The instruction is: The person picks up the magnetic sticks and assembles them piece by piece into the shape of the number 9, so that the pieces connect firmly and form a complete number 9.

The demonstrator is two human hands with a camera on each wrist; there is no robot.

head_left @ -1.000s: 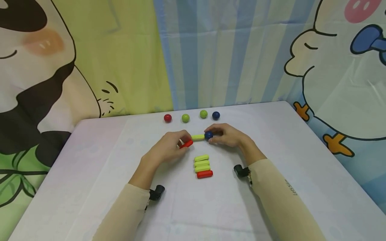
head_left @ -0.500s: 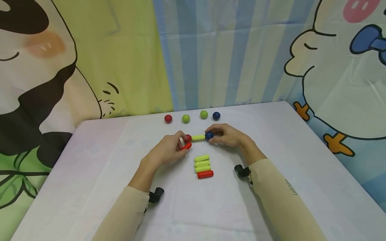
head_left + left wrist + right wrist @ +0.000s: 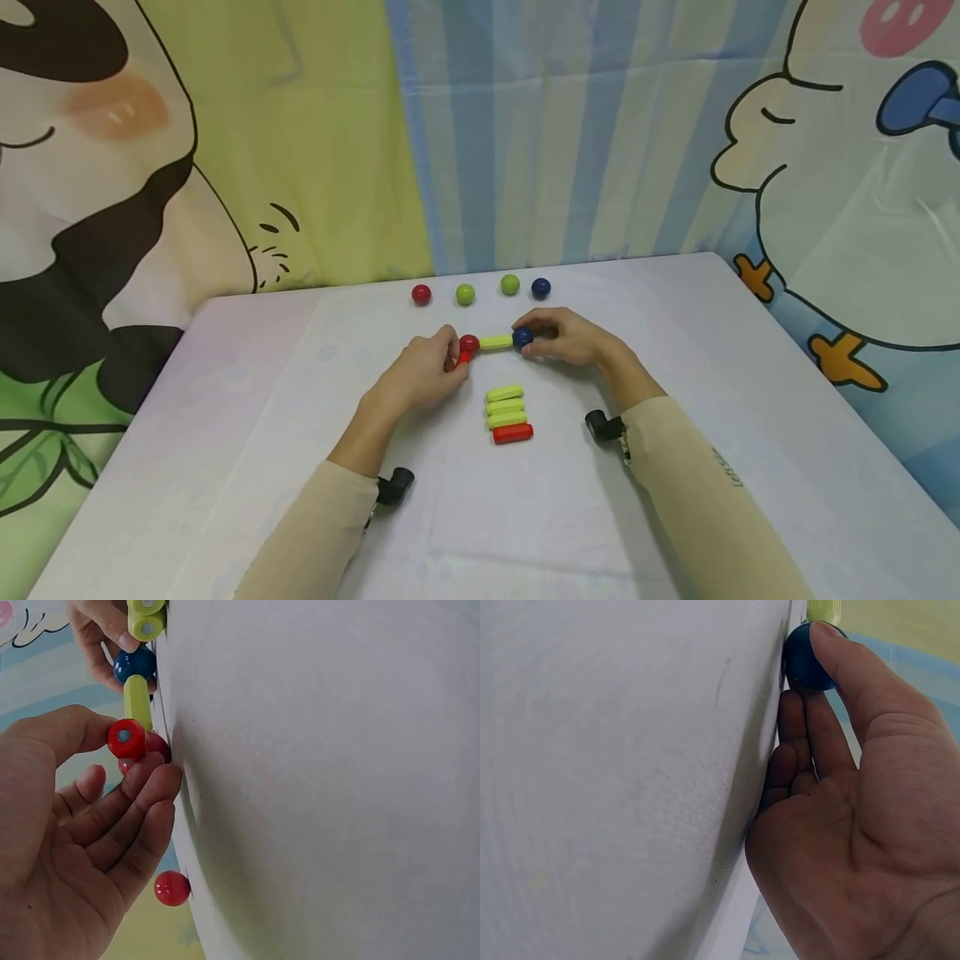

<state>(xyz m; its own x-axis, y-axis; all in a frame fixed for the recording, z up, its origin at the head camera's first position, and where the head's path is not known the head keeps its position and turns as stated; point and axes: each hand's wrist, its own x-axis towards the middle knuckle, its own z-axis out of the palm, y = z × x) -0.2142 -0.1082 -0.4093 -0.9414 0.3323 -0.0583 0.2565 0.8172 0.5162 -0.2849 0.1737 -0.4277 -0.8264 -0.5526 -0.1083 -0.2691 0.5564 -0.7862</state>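
My left hand pinches a short red rod between thumb and fingers. In the left wrist view, a small grey disc shows in the near end of the red rod. The rod's far end meets a red ball, partly hidden there by my fingers. From this ball a yellow-green rod runs right to a dark blue ball. My right hand pinches the blue ball between thumb and fingers, low at the tabletop.
Along the table's back lie a red ball, two green balls and a dark blue ball. Nearer me, several yellow-green rods lie stacked in a row with one red rod. A printed curtain hangs behind the white table.
My left hand has turned the red rod and brought its end to the red ball, which has come into sight from behind the fingers. My right hand stays on the blue ball.
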